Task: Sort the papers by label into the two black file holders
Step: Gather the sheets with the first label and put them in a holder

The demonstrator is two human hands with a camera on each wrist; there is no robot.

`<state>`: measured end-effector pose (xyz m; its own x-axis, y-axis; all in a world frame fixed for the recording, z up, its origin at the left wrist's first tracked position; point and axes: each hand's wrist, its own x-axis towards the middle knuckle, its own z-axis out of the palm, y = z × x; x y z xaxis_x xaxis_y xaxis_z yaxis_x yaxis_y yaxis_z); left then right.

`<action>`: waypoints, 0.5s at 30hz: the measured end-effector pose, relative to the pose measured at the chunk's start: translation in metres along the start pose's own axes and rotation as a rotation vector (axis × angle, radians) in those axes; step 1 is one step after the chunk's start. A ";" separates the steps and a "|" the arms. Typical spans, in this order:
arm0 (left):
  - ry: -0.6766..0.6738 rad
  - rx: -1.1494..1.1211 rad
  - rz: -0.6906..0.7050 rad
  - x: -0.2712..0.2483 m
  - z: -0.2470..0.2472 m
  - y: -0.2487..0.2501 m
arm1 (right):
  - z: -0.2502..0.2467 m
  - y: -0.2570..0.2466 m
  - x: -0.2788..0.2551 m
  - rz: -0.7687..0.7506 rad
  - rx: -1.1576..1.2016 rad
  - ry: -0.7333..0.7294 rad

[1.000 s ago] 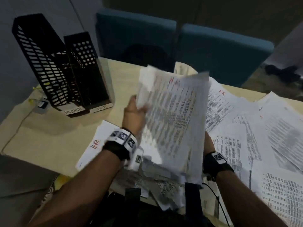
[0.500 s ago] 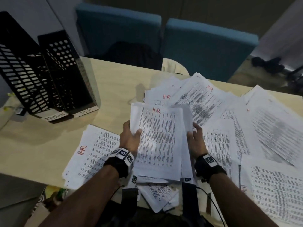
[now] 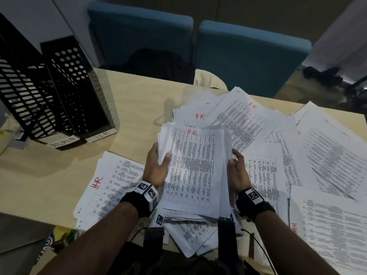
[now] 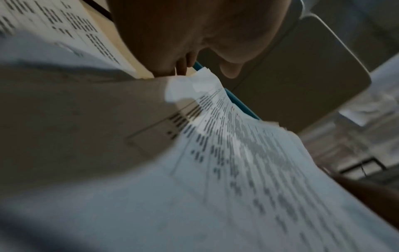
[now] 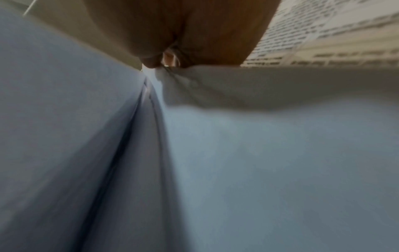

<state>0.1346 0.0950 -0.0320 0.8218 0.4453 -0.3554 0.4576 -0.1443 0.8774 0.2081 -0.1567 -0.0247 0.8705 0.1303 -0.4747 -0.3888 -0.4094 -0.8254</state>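
Head view: paper stack [image 3: 193, 171] still gripped, now lowered flat.

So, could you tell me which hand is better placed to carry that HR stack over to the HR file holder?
Probably the left hand. It already grips the HR stack's left edge, and the HR file holder stands on that side, so it need not cross over. The right hand holds the far edge.

Two black file holders [image 3: 53, 92], two blue chairs [image 3: 252, 58], two hands [image 3: 156, 167], and many loose papers [image 3: 264, 175].
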 end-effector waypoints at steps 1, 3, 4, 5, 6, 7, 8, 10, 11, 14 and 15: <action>-0.031 0.051 -0.010 -0.005 0.001 0.000 | 0.001 0.000 -0.001 0.012 0.018 0.006; -0.051 0.130 -0.041 -0.015 0.006 0.000 | 0.003 0.002 -0.003 0.006 0.039 0.027; -0.058 0.143 -0.040 -0.019 0.010 -0.001 | 0.003 0.002 -0.004 -0.009 0.037 0.033; -0.068 0.132 -0.037 -0.022 0.015 0.000 | 0.005 0.002 -0.004 -0.026 0.013 0.036; -0.078 0.117 -0.028 -0.025 0.018 0.000 | 0.006 0.002 -0.004 -0.041 -0.022 0.037; -0.089 0.113 -0.013 -0.027 0.021 -0.001 | 0.007 0.004 -0.003 -0.051 -0.056 0.040; -0.096 0.112 -0.003 -0.029 0.023 0.000 | 0.008 0.005 -0.002 -0.060 -0.079 0.039; -0.091 0.128 -0.012 -0.029 0.022 -0.003 | 0.009 0.008 -0.002 -0.072 -0.124 0.038; -0.076 0.137 -0.016 -0.028 0.021 -0.004 | 0.008 0.008 -0.002 -0.072 -0.143 0.040; -0.057 0.149 -0.017 -0.026 0.015 -0.010 | 0.002 0.006 -0.002 -0.075 -0.141 0.013; -0.070 0.160 -0.009 -0.025 0.012 -0.012 | 0.001 0.006 -0.002 -0.075 -0.130 0.005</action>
<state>0.1130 0.0746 -0.0374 0.8363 0.3854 -0.3899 0.5090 -0.2819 0.8133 0.2037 -0.1587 -0.0283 0.8972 0.1611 -0.4112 -0.2800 -0.5125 -0.8118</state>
